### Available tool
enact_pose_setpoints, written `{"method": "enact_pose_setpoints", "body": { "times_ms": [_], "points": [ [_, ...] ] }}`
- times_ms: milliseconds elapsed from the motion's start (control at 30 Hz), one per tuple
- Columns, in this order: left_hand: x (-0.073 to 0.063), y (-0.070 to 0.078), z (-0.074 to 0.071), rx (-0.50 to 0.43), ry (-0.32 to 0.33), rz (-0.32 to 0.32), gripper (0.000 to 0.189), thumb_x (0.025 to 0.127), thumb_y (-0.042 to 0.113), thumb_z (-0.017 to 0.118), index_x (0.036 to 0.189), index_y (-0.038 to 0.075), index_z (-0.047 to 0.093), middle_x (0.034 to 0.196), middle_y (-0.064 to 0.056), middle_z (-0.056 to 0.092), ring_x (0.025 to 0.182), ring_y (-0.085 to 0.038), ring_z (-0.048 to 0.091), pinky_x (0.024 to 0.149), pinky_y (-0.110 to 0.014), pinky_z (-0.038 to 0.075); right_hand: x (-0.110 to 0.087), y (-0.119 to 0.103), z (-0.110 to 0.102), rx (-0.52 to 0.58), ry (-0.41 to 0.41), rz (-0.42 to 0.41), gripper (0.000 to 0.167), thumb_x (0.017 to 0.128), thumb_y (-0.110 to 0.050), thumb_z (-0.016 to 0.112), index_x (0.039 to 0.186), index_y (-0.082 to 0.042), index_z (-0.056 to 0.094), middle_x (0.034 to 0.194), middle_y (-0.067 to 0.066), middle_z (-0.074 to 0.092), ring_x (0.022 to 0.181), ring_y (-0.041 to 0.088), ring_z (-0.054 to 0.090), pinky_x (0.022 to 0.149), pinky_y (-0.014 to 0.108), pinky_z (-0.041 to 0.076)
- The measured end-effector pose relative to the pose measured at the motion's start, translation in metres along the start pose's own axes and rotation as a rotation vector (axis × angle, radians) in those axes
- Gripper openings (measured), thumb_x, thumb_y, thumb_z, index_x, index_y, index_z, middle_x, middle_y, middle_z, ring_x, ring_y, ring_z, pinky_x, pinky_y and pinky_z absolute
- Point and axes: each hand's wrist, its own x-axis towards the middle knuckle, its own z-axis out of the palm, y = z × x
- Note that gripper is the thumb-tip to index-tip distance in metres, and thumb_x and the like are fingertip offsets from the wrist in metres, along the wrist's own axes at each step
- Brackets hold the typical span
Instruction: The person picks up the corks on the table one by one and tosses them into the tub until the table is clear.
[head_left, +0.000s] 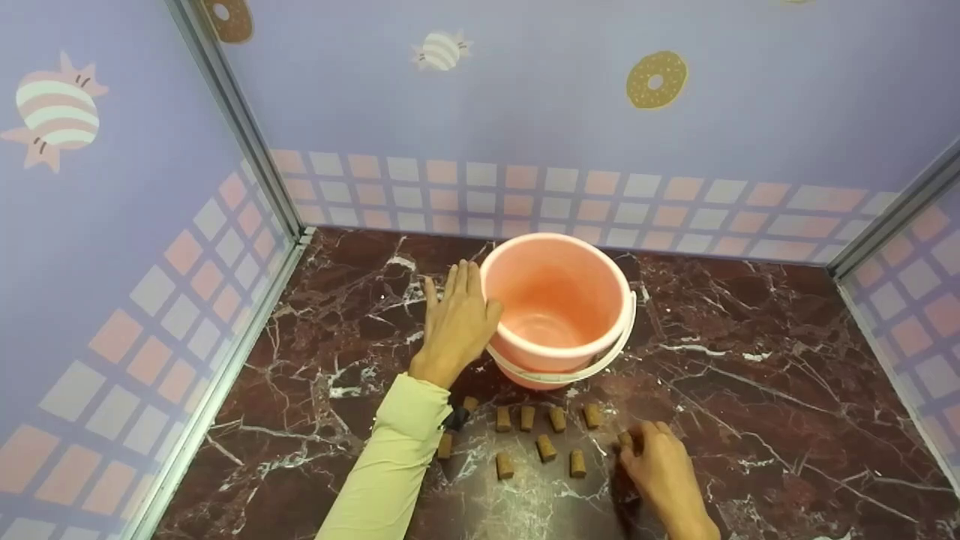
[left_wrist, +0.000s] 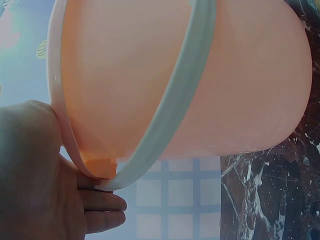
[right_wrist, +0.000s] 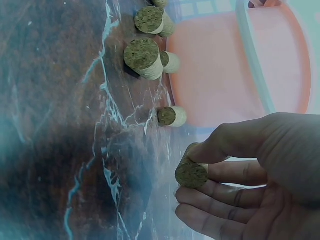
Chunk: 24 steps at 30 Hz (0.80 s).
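1 cork (right_wrist: 191, 174) in RH (head_left: 664, 472), clear of bkt (head_left: 555, 277); LH (head_left: 459, 319) at rim (head_left: 555, 351).

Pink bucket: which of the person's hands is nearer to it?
Left. The left hand is right at the left rim of the pink bucket; the right hand is apart from it, to the lower right in the head view, pinching a cork.

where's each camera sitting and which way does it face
Head: head-worn, facing forward and down at the round pink plastic bucket; left grip, right grip visible.
Left wrist: worn there, facing the bucket; left grip visible.
Right wrist: worn there, facing brown tapered cork stoppers; right grip visible.
Head and right wrist share bucket and stoppers.
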Motion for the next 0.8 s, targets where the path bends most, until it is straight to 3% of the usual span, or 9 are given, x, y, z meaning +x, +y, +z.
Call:
{"method": "enact_pose_setpoints", "body": {
  "times_ms": [300, 533, 800],
  "points": [
    [0.001, 0.000, 0.001, -0.009, -0.004, -0.008, 0.071, 0.109, 0.037, 0.035, 0.164, -0.006, 0.024, 0.171, -0.022, 0.022, 0.160, -0.034, 0.019, 0.126, -0.064, -0.004, 0.005, -0.003, -0.005, 0.014, 0.019, 0.016, 0.018, 0.077, 0.005, 0.080, 0.088, 0.007, 0.066, 0.084, 0.017, 0.063, 0.078, 0.043, 0.067, 0.072, 0.058, 0.059],
    [0.001, 0.000, 0.001, -0.009, -0.009, -0.012, 0.071, 0.109, 0.038, 0.034, 0.164, -0.006, 0.024, 0.172, -0.021, 0.021, 0.160, -0.034, 0.018, 0.126, -0.063, -0.004, 0.010, -0.006, -0.006, 0.000, 0.104, -0.071, 0.021, 0.072, 0.009, 0.081, 0.085, 0.007, 0.065, 0.079, 0.016, 0.061, 0.069, 0.035, 0.061, 0.063, 0.053, 0.056],
    [0.000, -0.001, 0.002, -0.026, 0.013, -0.003, 0.071, 0.108, 0.037, 0.034, 0.163, -0.008, 0.026, 0.171, -0.023, 0.024, 0.160, -0.035, 0.020, 0.127, -0.064, -0.002, 0.017, -0.011, -0.014, 0.029, 0.075, -0.039, 0.020, 0.075, 0.010, 0.081, 0.091, 0.010, 0.068, 0.083, 0.015, 0.063, 0.073, 0.036, 0.066, 0.068, 0.052, 0.060]
  ]
}}
